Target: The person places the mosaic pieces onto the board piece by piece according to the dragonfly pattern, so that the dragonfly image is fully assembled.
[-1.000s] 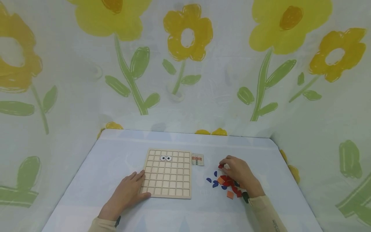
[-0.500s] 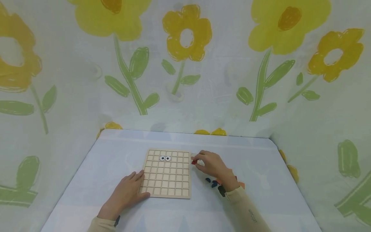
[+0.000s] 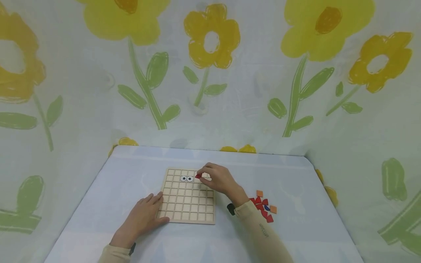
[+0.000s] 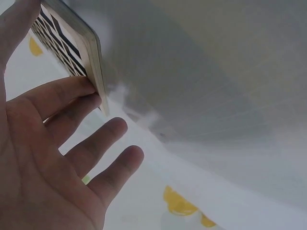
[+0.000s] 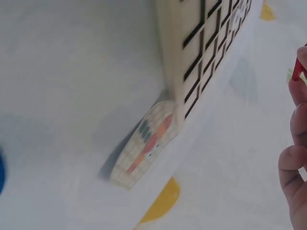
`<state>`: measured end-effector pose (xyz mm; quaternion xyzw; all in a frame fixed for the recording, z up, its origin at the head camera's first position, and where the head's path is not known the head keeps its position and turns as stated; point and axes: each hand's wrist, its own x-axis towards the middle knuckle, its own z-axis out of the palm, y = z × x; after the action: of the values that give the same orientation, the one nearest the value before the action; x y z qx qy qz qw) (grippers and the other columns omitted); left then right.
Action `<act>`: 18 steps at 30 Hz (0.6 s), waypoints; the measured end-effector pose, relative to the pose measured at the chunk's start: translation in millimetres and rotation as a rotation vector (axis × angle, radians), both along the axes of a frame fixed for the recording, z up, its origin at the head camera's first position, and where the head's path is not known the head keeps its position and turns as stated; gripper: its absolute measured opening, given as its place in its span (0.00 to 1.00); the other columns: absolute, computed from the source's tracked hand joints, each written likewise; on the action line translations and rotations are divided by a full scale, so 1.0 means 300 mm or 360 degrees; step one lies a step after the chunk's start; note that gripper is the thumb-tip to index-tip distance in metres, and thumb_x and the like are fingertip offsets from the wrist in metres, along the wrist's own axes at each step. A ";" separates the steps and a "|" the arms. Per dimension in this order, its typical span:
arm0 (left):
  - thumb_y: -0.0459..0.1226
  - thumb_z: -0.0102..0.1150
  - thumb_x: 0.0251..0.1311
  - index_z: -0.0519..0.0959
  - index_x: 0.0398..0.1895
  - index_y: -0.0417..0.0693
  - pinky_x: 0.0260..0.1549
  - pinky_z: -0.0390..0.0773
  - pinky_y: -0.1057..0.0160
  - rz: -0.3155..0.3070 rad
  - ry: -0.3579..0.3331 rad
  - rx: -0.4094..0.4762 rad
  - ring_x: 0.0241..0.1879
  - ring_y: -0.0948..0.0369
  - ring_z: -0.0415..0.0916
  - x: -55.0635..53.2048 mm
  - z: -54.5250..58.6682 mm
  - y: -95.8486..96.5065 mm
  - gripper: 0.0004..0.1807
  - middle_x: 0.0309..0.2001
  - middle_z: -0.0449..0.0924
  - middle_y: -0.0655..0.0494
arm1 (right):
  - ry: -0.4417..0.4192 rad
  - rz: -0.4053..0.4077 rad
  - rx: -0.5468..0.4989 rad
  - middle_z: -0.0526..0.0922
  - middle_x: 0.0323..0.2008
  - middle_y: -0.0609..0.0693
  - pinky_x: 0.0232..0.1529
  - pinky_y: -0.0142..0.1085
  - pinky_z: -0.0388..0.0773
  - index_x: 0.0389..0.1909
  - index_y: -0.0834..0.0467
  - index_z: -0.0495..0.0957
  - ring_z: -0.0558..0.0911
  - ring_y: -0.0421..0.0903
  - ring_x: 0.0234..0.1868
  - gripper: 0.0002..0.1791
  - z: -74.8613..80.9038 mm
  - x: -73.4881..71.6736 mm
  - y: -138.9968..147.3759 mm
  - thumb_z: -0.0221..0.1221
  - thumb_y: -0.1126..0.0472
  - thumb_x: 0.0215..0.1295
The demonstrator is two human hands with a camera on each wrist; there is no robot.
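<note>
A square wooden grid board [image 3: 185, 209] lies on the table, with two round eye tiles [image 3: 186, 179] side by side in its upper part. My left hand [image 3: 144, 216] rests against the board's left edge near the lower corner. In the left wrist view its fingers [image 4: 103, 143] are extended, some touching the board's rim. My right hand [image 3: 221, 179] hovers over the board's upper right part and pinches a small red piece [image 3: 198, 176] between thumb and fingers, just right of the eye tiles. Only the red piece's edge [image 5: 300, 64] shows in the right wrist view.
A small pattern card [image 5: 148, 143] lies against the board's right side; my right hand hides it in the head view. Right of my forearm, loose red pieces [image 3: 260, 206], orange squares [image 3: 273, 209] and a blue piece [image 3: 266, 208] lie scattered. Flower-printed cloth walls surround the table.
My right hand has carried the red piece leftward from the loose pile, past the card, to above the board. My left hand has stayed at the board's edge.
</note>
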<state>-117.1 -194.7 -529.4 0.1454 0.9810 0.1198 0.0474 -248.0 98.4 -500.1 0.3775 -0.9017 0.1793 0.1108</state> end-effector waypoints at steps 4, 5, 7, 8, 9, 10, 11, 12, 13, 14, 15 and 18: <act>0.61 0.68 0.56 0.71 0.69 0.32 0.67 0.65 0.35 0.0009 -0.0020 0.0001 0.70 0.36 0.62 0.001 0.000 0.000 0.49 0.73 0.65 0.40 | -0.0005 0.0033 0.0041 0.85 0.44 0.39 0.42 0.28 0.83 0.48 0.45 0.87 0.85 0.42 0.43 0.11 0.009 -0.016 -0.054 0.69 0.53 0.65; 0.61 0.68 0.56 0.70 0.69 0.32 0.67 0.65 0.35 0.0010 -0.0025 0.0005 0.70 0.36 0.61 0.001 0.000 0.001 0.49 0.73 0.65 0.40 | -0.0017 0.0039 0.0052 0.85 0.45 0.39 0.42 0.28 0.83 0.48 0.45 0.87 0.85 0.42 0.44 0.11 0.010 -0.019 -0.066 0.69 0.53 0.65; 0.61 0.68 0.56 0.70 0.69 0.32 0.67 0.64 0.35 0.0013 -0.0034 0.0009 0.70 0.36 0.61 0.002 0.001 0.003 0.49 0.73 0.65 0.40 | -0.0048 0.0042 0.0081 0.85 0.45 0.39 0.43 0.29 0.83 0.49 0.44 0.87 0.85 0.42 0.45 0.12 0.010 -0.025 -0.091 0.68 0.52 0.65; 0.61 0.68 0.57 0.70 0.69 0.32 0.67 0.65 0.35 0.0012 -0.0035 0.0009 0.70 0.36 0.61 0.002 0.001 0.003 0.49 0.73 0.65 0.40 | -0.0059 0.0045 0.0100 0.85 0.45 0.39 0.43 0.29 0.83 0.49 0.44 0.87 0.84 0.41 0.45 0.12 0.009 -0.027 -0.102 0.68 0.52 0.65; 0.61 0.68 0.57 0.70 0.69 0.33 0.67 0.65 0.35 0.0010 -0.0036 0.0006 0.70 0.36 0.61 0.002 0.002 0.003 0.49 0.73 0.65 0.41 | -0.0073 0.0047 0.0119 0.85 0.45 0.39 0.43 0.29 0.83 0.49 0.44 0.87 0.84 0.40 0.45 0.12 0.008 -0.029 -0.114 0.68 0.52 0.66; 0.61 0.68 0.57 0.70 0.69 0.33 0.67 0.65 0.35 0.0008 -0.0034 0.0004 0.70 0.36 0.61 0.003 0.001 0.002 0.49 0.73 0.65 0.41 | -0.0086 0.0050 0.0143 0.85 0.45 0.39 0.44 0.29 0.83 0.49 0.44 0.87 0.84 0.39 0.45 0.12 0.006 -0.032 -0.125 0.68 0.52 0.66; 0.61 0.68 0.57 0.70 0.69 0.33 0.67 0.65 0.35 0.0008 -0.0031 0.0000 0.70 0.36 0.61 0.004 0.002 0.002 0.49 0.73 0.65 0.41 | -0.0095 0.0057 0.0170 0.84 0.45 0.39 0.43 0.29 0.83 0.49 0.44 0.87 0.84 0.39 0.44 0.11 0.004 -0.034 -0.136 0.68 0.51 0.66; 0.61 0.67 0.57 0.70 0.69 0.33 0.67 0.65 0.36 0.0007 -0.0028 -0.0002 0.70 0.36 0.62 0.005 0.002 0.001 0.49 0.73 0.65 0.41 | -0.0104 0.0060 0.0202 0.84 0.45 0.38 0.43 0.29 0.82 0.49 0.43 0.87 0.83 0.37 0.44 0.11 0.001 -0.035 -0.146 0.67 0.51 0.67; 0.61 0.68 0.57 0.70 0.69 0.33 0.67 0.65 0.36 0.0007 -0.0025 -0.0004 0.70 0.36 0.62 0.005 0.002 0.001 0.49 0.73 0.65 0.41 | -0.0116 0.0063 0.0228 0.84 0.45 0.38 0.42 0.29 0.82 0.48 0.43 0.87 0.83 0.36 0.43 0.10 -0.002 -0.037 -0.155 0.67 0.51 0.67; 0.61 0.68 0.57 0.70 0.69 0.33 0.67 0.65 0.36 0.0006 -0.0022 -0.0004 0.70 0.36 0.62 0.006 0.002 0.000 0.48 0.73 0.65 0.41 | -0.0127 0.0066 0.0257 0.84 0.45 0.38 0.41 0.28 0.82 0.48 0.43 0.87 0.82 0.35 0.43 0.10 -0.004 -0.039 -0.163 0.67 0.51 0.67; 0.61 0.68 0.57 0.70 0.69 0.32 0.67 0.65 0.36 0.0003 -0.0019 -0.0003 0.70 0.36 0.62 0.006 0.003 0.000 0.49 0.73 0.66 0.40 | -0.0144 0.0066 0.0280 0.84 0.44 0.37 0.40 0.28 0.81 0.48 0.43 0.87 0.82 0.35 0.42 0.10 -0.007 -0.040 -0.171 0.66 0.51 0.67; 0.61 0.68 0.57 0.70 0.69 0.32 0.66 0.66 0.36 0.0001 -0.0019 -0.0004 0.70 0.36 0.62 0.007 0.004 -0.001 0.49 0.73 0.66 0.40 | -0.0184 0.0071 0.0335 0.83 0.43 0.36 0.38 0.27 0.80 0.47 0.41 0.88 0.80 0.33 0.40 0.09 -0.016 -0.041 -0.192 0.66 0.51 0.68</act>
<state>-115.0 -195.0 -528.2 0.1444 0.9808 0.1195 0.0535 -260.4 40.9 -504.8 0.3959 -0.9119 0.1076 0.0144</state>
